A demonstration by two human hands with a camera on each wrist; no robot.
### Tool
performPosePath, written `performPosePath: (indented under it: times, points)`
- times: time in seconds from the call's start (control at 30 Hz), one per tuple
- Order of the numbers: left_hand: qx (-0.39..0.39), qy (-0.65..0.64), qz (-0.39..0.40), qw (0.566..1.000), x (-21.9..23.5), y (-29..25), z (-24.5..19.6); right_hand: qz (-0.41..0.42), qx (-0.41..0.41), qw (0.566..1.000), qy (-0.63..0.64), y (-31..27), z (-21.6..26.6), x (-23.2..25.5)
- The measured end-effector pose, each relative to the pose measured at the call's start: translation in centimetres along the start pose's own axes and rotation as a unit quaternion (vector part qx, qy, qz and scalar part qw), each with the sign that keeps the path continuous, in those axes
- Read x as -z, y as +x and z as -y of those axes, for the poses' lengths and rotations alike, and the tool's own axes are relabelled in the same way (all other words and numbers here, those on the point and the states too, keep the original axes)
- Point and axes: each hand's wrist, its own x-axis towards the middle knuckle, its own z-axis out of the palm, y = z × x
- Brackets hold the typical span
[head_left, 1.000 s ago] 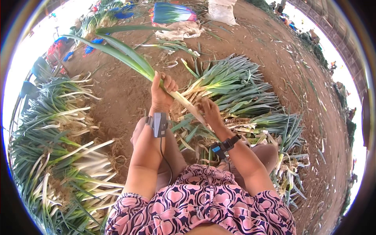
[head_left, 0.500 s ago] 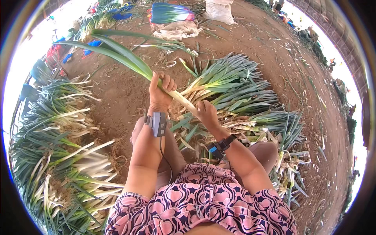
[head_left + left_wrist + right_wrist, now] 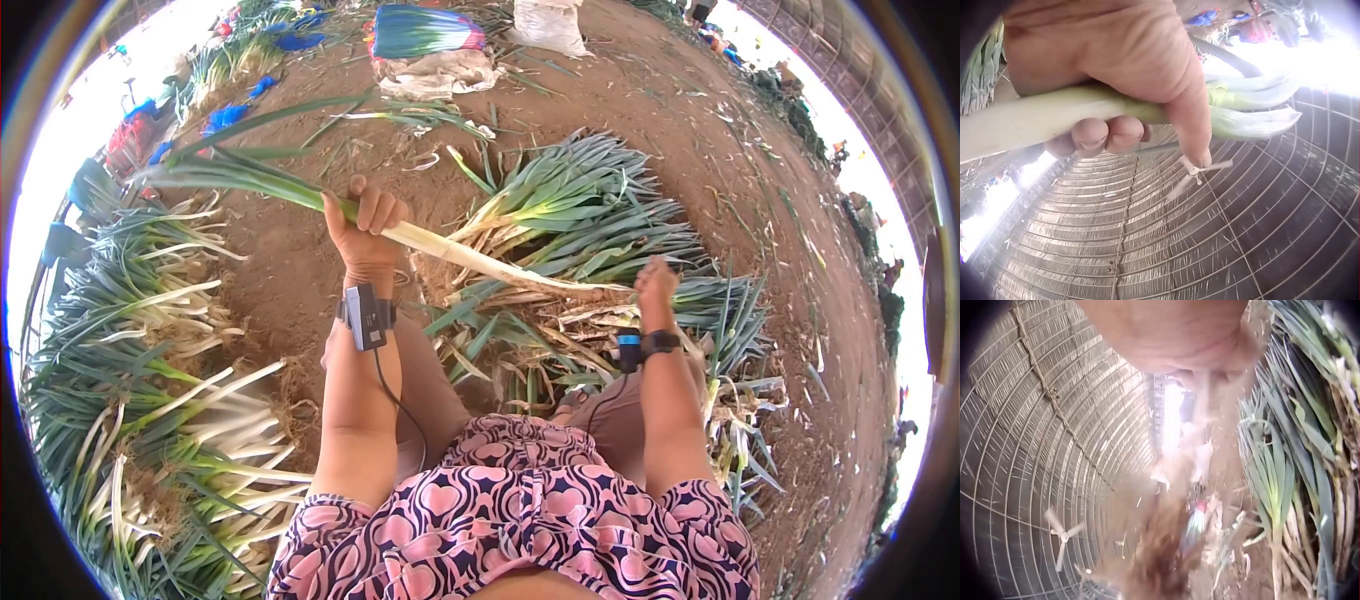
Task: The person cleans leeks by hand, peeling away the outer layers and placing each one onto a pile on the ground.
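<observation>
My left hand (image 3: pixel 365 222) grips a leek (image 3: pixel 450 248) round its stem, fingers wrapped under and thumb along the leaf side. In the left wrist view the pale stem (image 3: pixel 1022 122) runs through the left hand (image 3: pixel 1116 53), with the green leaves beyond the thumb. The leek's root end points right, close to my right hand (image 3: pixel 655 287), whose fingers are curled. In the right wrist view a pale, blurred strip of outer skin (image 3: pixel 1205 403) comes from between those fingers. Brown roots (image 3: pixel 1160 556) show blurred below it.
A pile of leeks (image 3: pixel 600 200) lies ahead to the right, with stripped leaves (image 3: pixel 530 340) in front of it. Another long pile of leeks (image 3: pixel 130 300) lines the left side. Farther off stand a wrapped bundle (image 3: pixel 425 35) and a white sack (image 3: pixel 550 25) on the soil.
My right hand has moved right along the stem, from near its middle to the root end. My left hand has shifted left with the leek, which now lies flatter across the view.
</observation>
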Motion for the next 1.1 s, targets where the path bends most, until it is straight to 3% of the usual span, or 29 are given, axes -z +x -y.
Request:
performPosePath:
  times: [0.07, 0.1, 0.13, 0.23, 0.3, 0.33, 0.37, 0.4, 0.47, 0.57, 0.6, 0.67, 0.7, 0.8, 0.9, 1.0, 1.1]
  points:
    - [-0.011, -0.013, -0.009, 1.0, -0.1, 0.0, -0.4, -0.009, 0.146, 0.986, -0.083, 4.2, 2.7, 4.0]
    - [-0.015, -0.023, -0.005, 1.0, 0.2, 0.0, -1.1, -0.114, 0.25, 0.903, -0.331, 6.8, 4.5, 6.7]
    - [-0.02, -0.033, -0.001, 0.999, 0.4, 0.1, -1.6, -0.207, 0.332, 0.738, -0.549, 8.4, 5.7, 8.5]
    - [-0.037, -0.009, -0.014, 0.999, -0.2, 0.2, -2.0, -0.031, 0.506, 0.524, -0.684, 0.6, 8.5, 6.2]
    - [-0.027, -0.013, -0.001, 1.0, 0.0, 0.2, -1.6, 0.193, 0.479, 0.562, -0.646, -4.4, 7.5, 1.1]
    - [-0.016, -0.025, 0.018, 0.999, 0.4, 0.4, -1.6, 0.318, 0.295, 0.671, -0.601, -7.7, 6.2, -1.2]
    - [-0.005, -0.035, 0.039, 0.999, 0.5, 0.6, -1.5, 0.464, 0.246, 0.671, -0.522, -9.2, 4.4, -2.4]
    - [0.0, -0.042, 0.045, 0.998, 0.4, 0.6, -1.4, 0.532, 0.272, 0.621, -0.507, -10.6, 2.3, -3.3]
    - [0.005, -0.055, 0.055, 0.997, 0.2, 0.6, -1.5, 0.582, 0.215, 0.583, -0.525, -14.1, 0.3, -5.1]
    - [-0.059, 0.016, -0.082, 0.995, -1.2, 0.0, -1.9, 0.525, 0.332, 0.563, -0.545, -15.1, -1.5, -5.2]
    - [-0.084, 0.123, -0.177, 0.973, -1.5, 0.0, -1.7, 0.491, 0.39, 0.575, -0.526, -15.5, -1.9, -5.2]
    - [-0.124, 0.327, -0.356, 0.867, -1.9, 0.5, -1.0, 0.414, 0.496, 0.593, -0.48, -16.3, -2.5, -5.1]
    - [-0.1, 0.305, -0.369, 0.872, -0.7, 0.3, -1.4, 0.422, 0.492, 0.576, -0.499, -16.3, -2.4, -5.1]
    - [-0.072, 0.253, -0.359, 0.895, -0.1, -0.3, -1.5, 0.546, 0.383, 0.567, -0.483, -15.5, -2.1, -4.9]
    - [-0.065, 0.243, -0.328, 0.91, -0.3, -0.2, -1.6, 0.548, 0.362, 0.604, -0.452, -15.8, -1.9, -4.9]
    - [-0.057, 0.237, -0.299, 0.923, 0.3, -0.1, -1.4, 0.545, 0.364, 0.596, -0.463, -16.9, -1.9, -5.6]
    - [-0.057, 0.222, -0.322, 0.918, 0.3, -0.1, -1.0, 0.541, 0.36, 0.585, -0.485, -16.9, -3.2, -5.8]
